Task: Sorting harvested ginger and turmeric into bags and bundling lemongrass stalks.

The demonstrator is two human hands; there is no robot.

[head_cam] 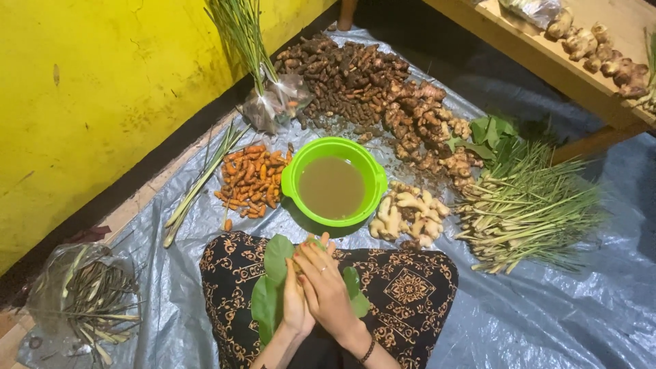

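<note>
Both hands sit on her patterned lap, the right hand point(326, 287) folded over the left hand point(295, 307), pressing green leaves point(272, 287) between them. Rubbed too hard they could tear, and scraps might fall into the green bowl point(372, 179) of murky water just ahead.

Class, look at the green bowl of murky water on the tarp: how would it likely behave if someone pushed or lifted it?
The green bowl holds brownish water well up its wall, so it is probably heavy for its size. A quick push would likely slosh liquid toward the rim. Its wide, low shape suggests it would slide on the smooth grey tarp rather than tip.
</note>
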